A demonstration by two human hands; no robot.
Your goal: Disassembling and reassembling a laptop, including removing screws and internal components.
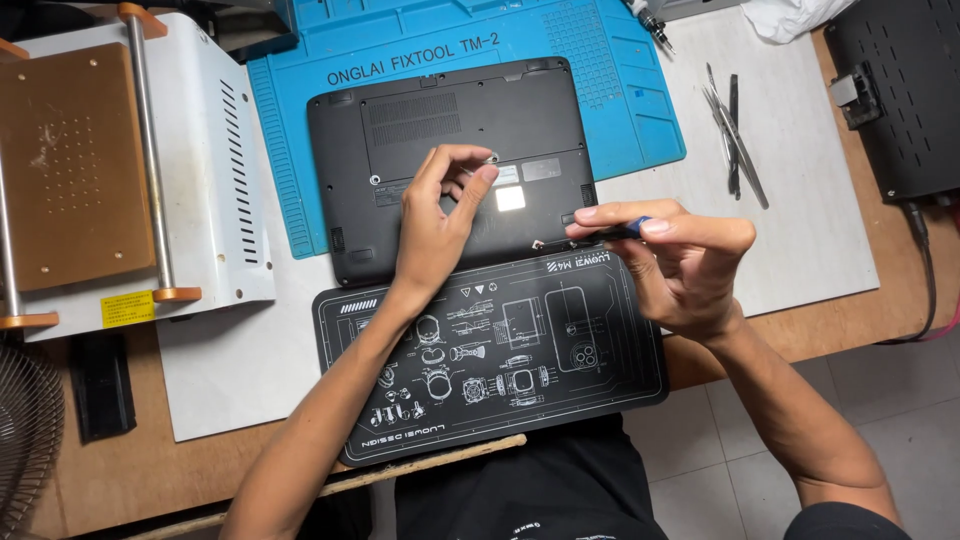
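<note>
Fingers (pixel 470 185) of my left hand (pixel 432 235) pinch together above the upturned black laptop (pixel 450 130) on the blue mat (pixel 620 80), right hand (pixel 680 260) clamped on a thin, slippery-looking screwdriver (pixel 625 230), best held by its grip, I judge.

I see a small yellow rectangular label (pixel 127 309) on the white machine (pixel 215 150) at my left; two stickers — one white (pixel 510 198), one grey (pixel 541 169) — on the black laptop's underside (pixel 450 130).
</note>
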